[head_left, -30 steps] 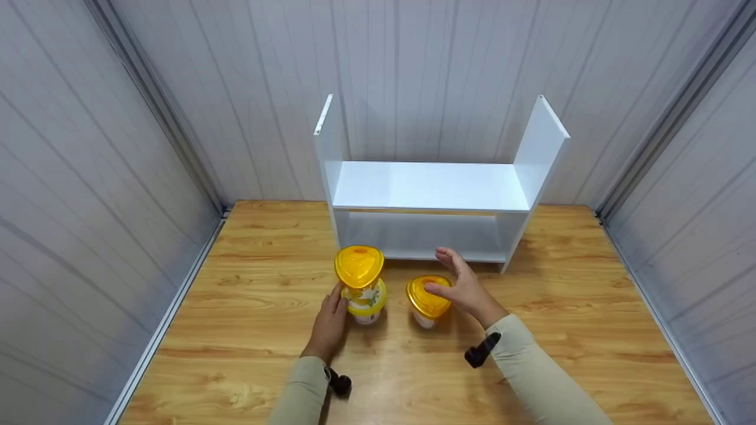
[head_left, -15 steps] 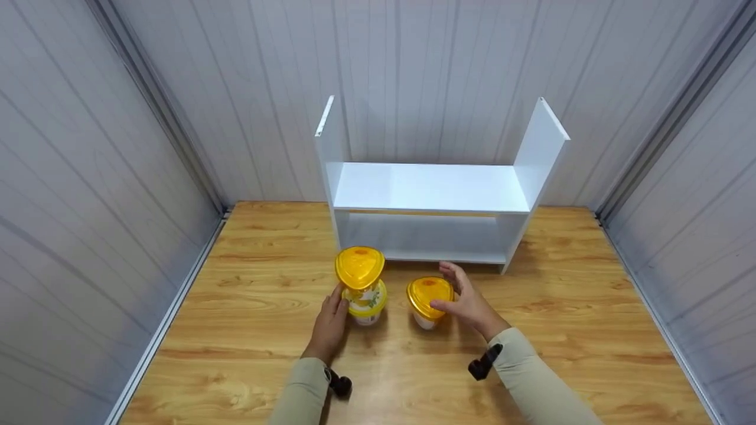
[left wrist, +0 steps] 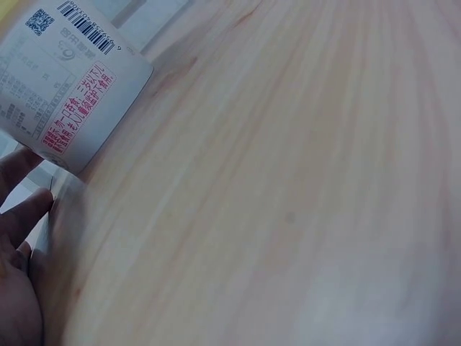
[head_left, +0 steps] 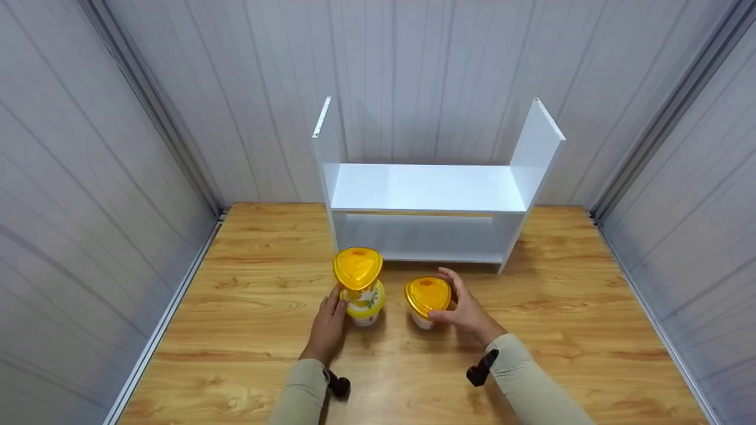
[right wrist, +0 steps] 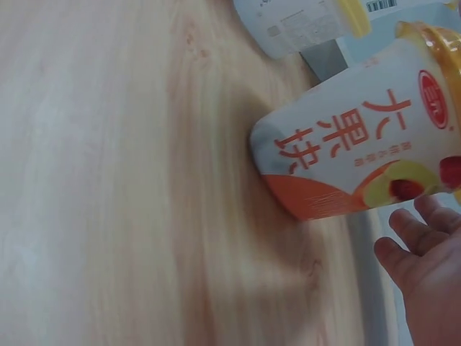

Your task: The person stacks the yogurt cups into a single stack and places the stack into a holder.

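Observation:
In the head view, a jelly cup with an orange lid (head_left: pixel 358 267) stands on a second cup with a yellow rim (head_left: pixel 364 304). My left hand (head_left: pixel 326 327) rests at the left side of this stack, fingers extended. The lower cup's white printed wall (left wrist: pixel 79 94) fills the left wrist view's upper corner, fingertips close to its base. To the right stands another orange-lidded jelly cup (head_left: pixel 427 297). My right hand (head_left: pixel 469 310) holds it by the lid, thumb at the front and forefinger behind. Its printed side (right wrist: pixel 346 137) shows in the right wrist view, other fingers beside it.
Behind the cups stands a white two-tier shelf (head_left: pixel 428 186) with tall side panels. The wooden table (head_left: pixel 266 271) is enclosed by pale panel walls (head_left: pixel 390 71) at the back and both sides. Black wrist cameras are strapped at both cuffs.
My right hand has lowered and closed in on the right cup, its thumb moving from above the lid to the lid's front edge. The left hand and the stack have stayed put.

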Demonstrator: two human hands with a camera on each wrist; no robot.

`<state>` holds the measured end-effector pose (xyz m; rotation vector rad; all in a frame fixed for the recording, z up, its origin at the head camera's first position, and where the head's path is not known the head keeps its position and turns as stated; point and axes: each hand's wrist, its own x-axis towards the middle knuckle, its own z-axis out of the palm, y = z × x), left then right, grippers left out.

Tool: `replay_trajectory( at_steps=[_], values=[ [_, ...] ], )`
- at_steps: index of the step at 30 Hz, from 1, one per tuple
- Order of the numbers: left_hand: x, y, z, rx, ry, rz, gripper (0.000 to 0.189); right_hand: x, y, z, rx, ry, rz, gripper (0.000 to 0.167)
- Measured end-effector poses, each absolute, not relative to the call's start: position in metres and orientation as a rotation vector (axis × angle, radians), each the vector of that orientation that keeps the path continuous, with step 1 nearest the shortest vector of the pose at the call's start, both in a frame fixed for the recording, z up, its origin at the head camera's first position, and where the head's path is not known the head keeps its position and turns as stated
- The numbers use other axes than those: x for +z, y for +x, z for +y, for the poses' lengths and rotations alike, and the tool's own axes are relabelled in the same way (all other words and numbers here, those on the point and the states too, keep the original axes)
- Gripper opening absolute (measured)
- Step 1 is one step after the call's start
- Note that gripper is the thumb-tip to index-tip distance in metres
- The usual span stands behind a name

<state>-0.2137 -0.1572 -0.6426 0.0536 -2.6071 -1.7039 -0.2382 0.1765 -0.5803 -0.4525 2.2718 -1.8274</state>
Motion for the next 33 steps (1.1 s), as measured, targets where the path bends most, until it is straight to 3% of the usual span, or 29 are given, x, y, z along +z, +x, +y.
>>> replay_trajectory(
  at_steps=[17, 33],
  values=[
    [-0.647, -0.21, -0.154, -1.715, 0.087, -2.624, 0.076, -0.601, -0.231, 0.176, -1.869, -0.359, 2.291, 0.091],
    [-0.641, -0.214, -0.158, -1.733, 0.097, -2.635, 0.077, -0.602, -0.231, 0.172, -1.902, -0.384, 2.288, 0.091]
  ],
)
